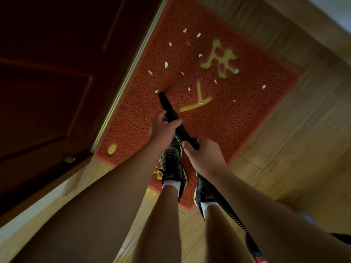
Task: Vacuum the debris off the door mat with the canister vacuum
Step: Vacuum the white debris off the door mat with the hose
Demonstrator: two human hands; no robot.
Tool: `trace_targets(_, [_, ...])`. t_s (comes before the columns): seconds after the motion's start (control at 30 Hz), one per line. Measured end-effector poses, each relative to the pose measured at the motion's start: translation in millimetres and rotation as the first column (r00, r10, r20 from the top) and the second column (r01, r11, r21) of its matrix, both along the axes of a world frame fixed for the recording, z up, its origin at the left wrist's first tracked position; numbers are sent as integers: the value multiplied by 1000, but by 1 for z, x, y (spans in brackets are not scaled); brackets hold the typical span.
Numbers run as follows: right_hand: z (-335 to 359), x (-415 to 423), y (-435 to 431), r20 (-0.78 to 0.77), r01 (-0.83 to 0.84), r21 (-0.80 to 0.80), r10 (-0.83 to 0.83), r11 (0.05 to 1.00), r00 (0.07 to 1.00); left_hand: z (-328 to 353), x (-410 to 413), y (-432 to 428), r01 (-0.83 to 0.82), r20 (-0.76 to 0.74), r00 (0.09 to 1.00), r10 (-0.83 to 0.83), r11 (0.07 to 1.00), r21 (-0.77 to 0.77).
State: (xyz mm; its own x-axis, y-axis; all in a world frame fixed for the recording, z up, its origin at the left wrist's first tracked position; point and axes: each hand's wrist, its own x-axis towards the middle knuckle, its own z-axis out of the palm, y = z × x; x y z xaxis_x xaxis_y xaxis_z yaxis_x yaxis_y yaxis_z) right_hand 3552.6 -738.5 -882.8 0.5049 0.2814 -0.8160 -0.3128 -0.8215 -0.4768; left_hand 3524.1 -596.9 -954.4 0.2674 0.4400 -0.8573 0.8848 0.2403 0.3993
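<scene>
A person stands on a coarse, looped red door mat (247, 114), pressing the tip of a black vacuum nozzle (167, 105) to it near the door-side edge. The fingers of the left hand (163, 128) wrap the rigid tube, and the right hand (201, 154) grips the handle where the ribbed hose (214, 194) joins. The white, papery debris (166, 64) scattered across the mat's middle should lift easily. The stiff wand looks light, though the springy hose may drag.
</scene>
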Motion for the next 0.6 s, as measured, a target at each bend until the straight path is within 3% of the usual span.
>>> trace_targets(0.6, [-8, 11, 24, 23, -83, 9, 83, 997, 996, 3, 6, 28, -27, 3, 1000, 27, 999, -17])
